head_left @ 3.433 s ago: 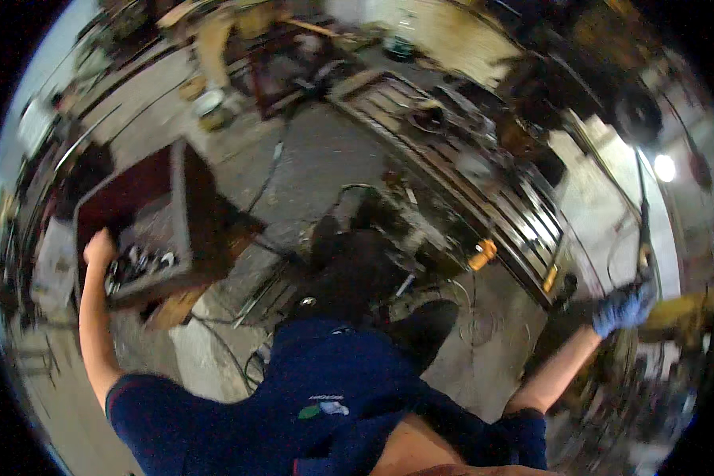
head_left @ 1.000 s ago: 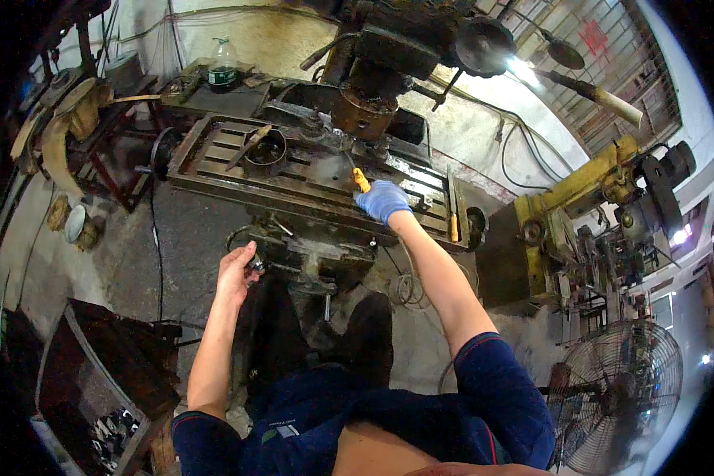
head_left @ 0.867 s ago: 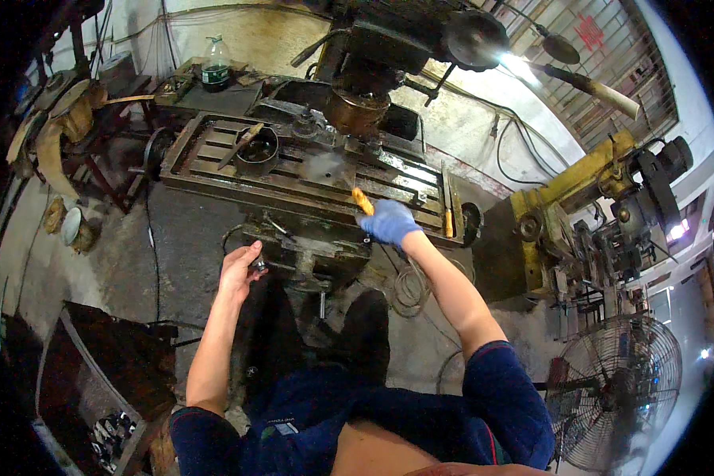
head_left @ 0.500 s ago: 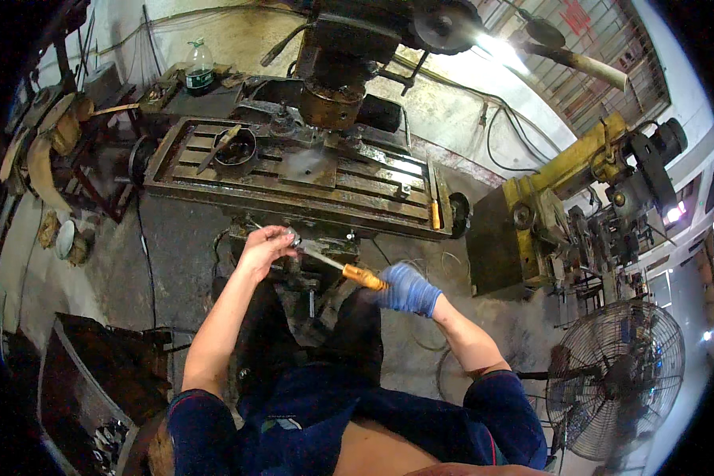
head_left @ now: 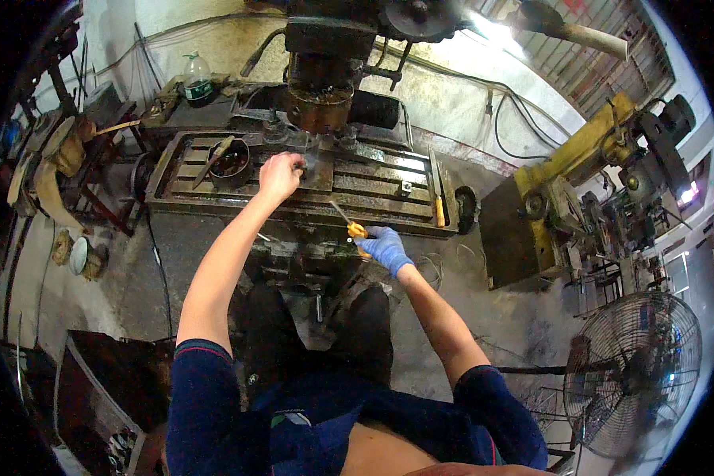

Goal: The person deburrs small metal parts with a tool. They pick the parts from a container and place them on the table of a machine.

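Observation:
My bare left hand point(head_left: 279, 178) reaches over the machine table point(head_left: 293, 202), fingers closed on a small dark metal part point(head_left: 300, 166). Most of that part is hidden by the fingers. In a blue glove, my right hand point(head_left: 387, 248) grips a file point(head_left: 357, 230) by its yellow handle, in front of the table's near edge. The file's thin metal blade points up and to the left, apart from the part. Above and beyond my left hand hangs the machine's spindle head point(head_left: 319, 107).
A round pot point(head_left: 230, 164) with a brush-like tool across it stands on the table's left. Another yellow-handled tool point(head_left: 440, 210) lies at its right end. A large fan point(head_left: 633, 373) is at right, a yellow machine point(head_left: 523, 214) beyond. A metal bin point(head_left: 95, 397) stands lower left.
My left hand has moved up and forward over the machine table with the metal part, away from the file. My right hand has shifted forward and slightly left, the file tilting more upright.

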Demonstrator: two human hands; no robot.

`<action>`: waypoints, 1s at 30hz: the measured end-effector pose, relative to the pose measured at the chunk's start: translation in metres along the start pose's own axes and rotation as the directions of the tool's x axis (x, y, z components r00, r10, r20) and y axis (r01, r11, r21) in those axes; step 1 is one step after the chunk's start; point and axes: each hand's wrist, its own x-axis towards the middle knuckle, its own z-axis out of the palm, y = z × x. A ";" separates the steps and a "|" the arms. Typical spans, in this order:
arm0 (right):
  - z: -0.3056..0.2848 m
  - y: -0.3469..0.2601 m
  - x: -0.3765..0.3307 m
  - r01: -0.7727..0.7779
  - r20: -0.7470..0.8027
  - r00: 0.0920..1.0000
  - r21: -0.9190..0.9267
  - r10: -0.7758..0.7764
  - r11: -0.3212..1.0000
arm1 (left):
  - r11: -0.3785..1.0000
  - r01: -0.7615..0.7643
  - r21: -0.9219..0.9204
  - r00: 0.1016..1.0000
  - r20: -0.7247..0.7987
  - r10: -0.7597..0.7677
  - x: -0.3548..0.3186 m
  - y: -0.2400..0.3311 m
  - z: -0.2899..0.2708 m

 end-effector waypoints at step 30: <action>-0.378 -0.146 -0.044 0.899 -0.799 0.254 -0.014 -0.545 0.439 | 0.957 0.187 0.220 0.981 -0.096 -0.170 0.053 -0.022 0.056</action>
